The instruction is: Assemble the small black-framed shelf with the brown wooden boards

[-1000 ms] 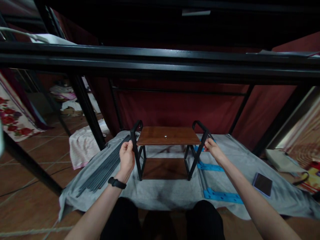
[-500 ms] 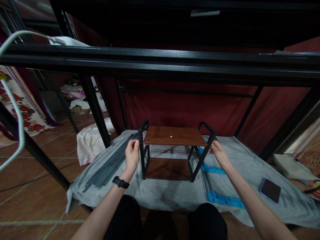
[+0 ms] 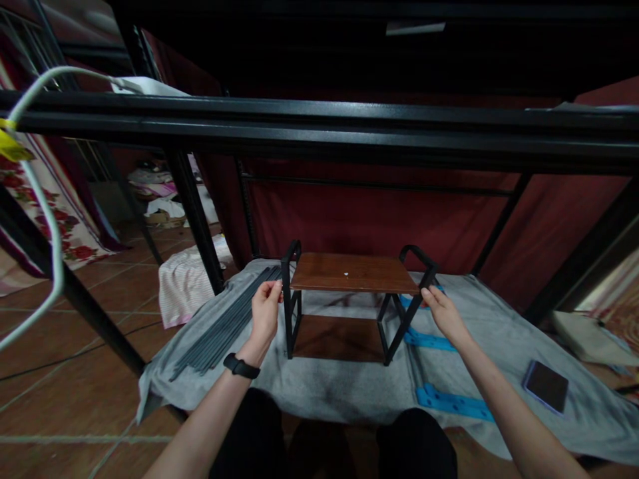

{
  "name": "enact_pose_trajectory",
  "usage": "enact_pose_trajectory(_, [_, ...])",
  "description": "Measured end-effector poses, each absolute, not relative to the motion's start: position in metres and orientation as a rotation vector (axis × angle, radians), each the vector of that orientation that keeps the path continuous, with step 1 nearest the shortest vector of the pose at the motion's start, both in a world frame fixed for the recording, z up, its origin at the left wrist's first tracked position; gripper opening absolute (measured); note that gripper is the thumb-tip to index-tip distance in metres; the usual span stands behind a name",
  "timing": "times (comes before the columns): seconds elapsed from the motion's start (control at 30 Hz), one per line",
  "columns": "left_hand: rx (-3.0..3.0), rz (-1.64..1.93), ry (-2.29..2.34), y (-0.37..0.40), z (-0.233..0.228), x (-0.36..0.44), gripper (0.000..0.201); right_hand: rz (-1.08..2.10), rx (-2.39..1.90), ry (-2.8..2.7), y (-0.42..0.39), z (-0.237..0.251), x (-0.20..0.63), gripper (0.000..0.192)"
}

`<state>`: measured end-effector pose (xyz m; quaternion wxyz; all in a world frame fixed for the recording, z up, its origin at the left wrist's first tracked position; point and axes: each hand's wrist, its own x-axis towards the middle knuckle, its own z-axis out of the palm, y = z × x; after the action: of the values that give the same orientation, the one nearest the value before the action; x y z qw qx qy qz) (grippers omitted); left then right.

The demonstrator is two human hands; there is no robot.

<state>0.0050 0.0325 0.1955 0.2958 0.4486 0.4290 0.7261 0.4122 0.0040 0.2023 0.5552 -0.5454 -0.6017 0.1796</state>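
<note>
A small two-tier shelf rack (image 3: 357,271) with brown wooden boards and black metal side frames stands upright on a grey cloth (image 3: 319,389). A small white spot marks its top board. Beside the left post is my left hand (image 3: 265,307), thumb and fingers pinched together at top-board height; whatever is in the pinch is too small to make out. Against the outer side of the right post my right hand (image 3: 443,313) has its fingertips closed at about the same height. What they grip there is hidden.
Several thin grey rods (image 3: 227,326) lie left of the rack. To the right are blue bracket-like pieces (image 3: 452,402) and a phone (image 3: 546,386). A thick black metal beam (image 3: 319,126) crosses above, and a white cable (image 3: 56,246) hangs at the left.
The view has shifted slightly, so everything sits a little further right. My right fingertips have come up against the right post; the left hand keeps its pinch beside the left post.
</note>
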Motion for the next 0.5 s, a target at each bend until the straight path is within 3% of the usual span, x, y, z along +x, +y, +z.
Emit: enact_pose_trajectory(0.5, [1.181,1.911,1.042,0.0286,0.1981,0.0073,0.024,0.435,-1.322,-1.364,0.0072,0.1989,0.4152,0.054])
